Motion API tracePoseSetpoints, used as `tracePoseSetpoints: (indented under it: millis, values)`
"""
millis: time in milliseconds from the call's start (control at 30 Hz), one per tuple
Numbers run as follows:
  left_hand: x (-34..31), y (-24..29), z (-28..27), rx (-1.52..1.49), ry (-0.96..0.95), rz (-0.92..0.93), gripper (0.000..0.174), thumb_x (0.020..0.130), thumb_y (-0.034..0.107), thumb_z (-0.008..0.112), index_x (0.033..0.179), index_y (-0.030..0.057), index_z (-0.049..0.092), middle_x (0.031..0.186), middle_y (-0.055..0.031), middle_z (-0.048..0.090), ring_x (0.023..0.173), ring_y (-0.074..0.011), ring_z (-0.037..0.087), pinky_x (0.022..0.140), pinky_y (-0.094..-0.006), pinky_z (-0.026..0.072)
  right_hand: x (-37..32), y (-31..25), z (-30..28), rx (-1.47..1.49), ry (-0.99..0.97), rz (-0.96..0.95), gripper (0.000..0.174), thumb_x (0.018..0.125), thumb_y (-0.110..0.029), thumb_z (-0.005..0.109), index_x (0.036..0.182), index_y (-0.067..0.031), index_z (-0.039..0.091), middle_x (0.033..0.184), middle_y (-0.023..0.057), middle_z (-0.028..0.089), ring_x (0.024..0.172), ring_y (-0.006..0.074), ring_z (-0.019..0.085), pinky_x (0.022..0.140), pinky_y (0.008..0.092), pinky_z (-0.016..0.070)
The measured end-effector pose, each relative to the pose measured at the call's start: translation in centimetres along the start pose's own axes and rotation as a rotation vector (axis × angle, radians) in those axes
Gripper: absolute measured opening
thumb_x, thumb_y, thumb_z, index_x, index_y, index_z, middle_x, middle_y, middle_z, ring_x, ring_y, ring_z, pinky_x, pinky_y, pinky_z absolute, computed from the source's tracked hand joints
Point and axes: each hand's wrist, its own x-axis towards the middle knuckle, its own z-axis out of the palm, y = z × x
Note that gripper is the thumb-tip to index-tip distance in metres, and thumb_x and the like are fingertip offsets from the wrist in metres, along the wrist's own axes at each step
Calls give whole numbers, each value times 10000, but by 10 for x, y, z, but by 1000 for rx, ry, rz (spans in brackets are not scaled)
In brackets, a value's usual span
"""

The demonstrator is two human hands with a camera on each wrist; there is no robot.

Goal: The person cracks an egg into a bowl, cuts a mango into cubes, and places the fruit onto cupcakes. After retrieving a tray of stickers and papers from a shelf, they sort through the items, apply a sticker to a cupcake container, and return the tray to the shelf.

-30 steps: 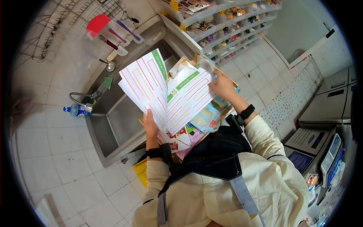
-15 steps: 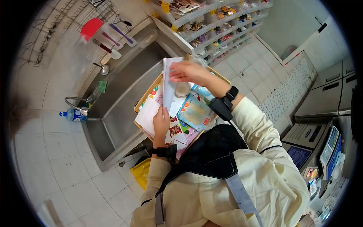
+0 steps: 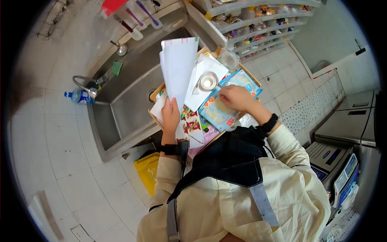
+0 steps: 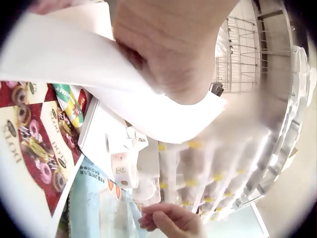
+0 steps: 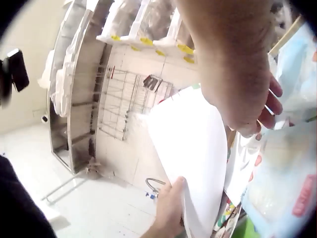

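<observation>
My left hand (image 3: 170,115) grips a sheaf of white paper sheets (image 3: 176,68) near its lower end, thumb across the front. The sheets stand bent over, their blank side showing, with printed stripes along the top edge. My right hand (image 3: 238,99) hovers over a light-blue packet (image 3: 213,109), its fingers loosely bent and close to a small white roll of stickers (image 4: 124,171). Beneath lie a white envelope-like sheet (image 3: 195,97), donut-printed paper bags (image 4: 37,141) and a second blue packet (image 3: 244,82), all in a wood-rimmed tray (image 3: 159,89).
To the left is a steel sink (image 3: 133,109) with a curved faucet (image 3: 82,82) and a blue bottle (image 3: 78,97). Clear drawers (image 3: 258,28) of small goods stand ahead. At the right are a scale (image 3: 342,177) and a steel cabinet (image 3: 342,129); a yellow bin (image 3: 147,169) sits below.
The sheets, first fanned open between both hands, were folded together and now stay in my left hand alone. My right hand has left the paper and moved right, over the blue packet.
</observation>
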Motion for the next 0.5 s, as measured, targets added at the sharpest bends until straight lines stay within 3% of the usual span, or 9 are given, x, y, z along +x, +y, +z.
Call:
tracePoseSetpoints:
  millis: [67,200,267,400,467,500]
  values:
    - [-2,2,-2,14,-69,-96,321,938,206,417,1131,-33,512,919,-165,632,827,-167,589,741,-296,448,-19,8,-7,96,-56,36,95,768,-159,557,802,-77,590,773,109,605,762,313,586,648,404,471]
    - [-1,8,1,-14,-105,-81,326,941,231,424,1108,-28,532,823,-140,644,735,-135,585,683,-285,456,-55,32,-12,69,-31,41,100,786,-138,546,833,-65,596,792,118,610,771,314,584,661,399,470]
    - [-3,8,3,-9,-97,-54,304,932,208,448,1103,-28,536,827,-129,645,734,-127,582,678,-276,452,-66,35,-13,205,100,213,116,796,-109,535,872,-54,603,819,128,613,774,308,582,671,389,469]
    - [-6,10,11,-70,-145,-65,276,881,181,534,1106,22,549,789,-146,641,693,-212,619,647,-313,472,-76,21,-16,219,180,250,133,797,-72,535,908,-49,604,811,132,605,750,299,580,668,370,469]
    - [-12,2,20,-77,-304,67,355,812,171,632,1137,47,564,894,-109,656,773,-169,618,717,-282,478,-75,16,-9,219,215,223,230,786,-38,543,1012,-67,574,862,133,590,803,292,573,691,357,467]
    - [-15,-2,24,-109,-402,93,364,775,181,670,1109,60,590,992,-111,644,890,-199,621,790,-291,479,-76,17,-4,268,279,213,266,779,-28,550,1043,-66,559,888,129,589,835,290,566,713,355,463]
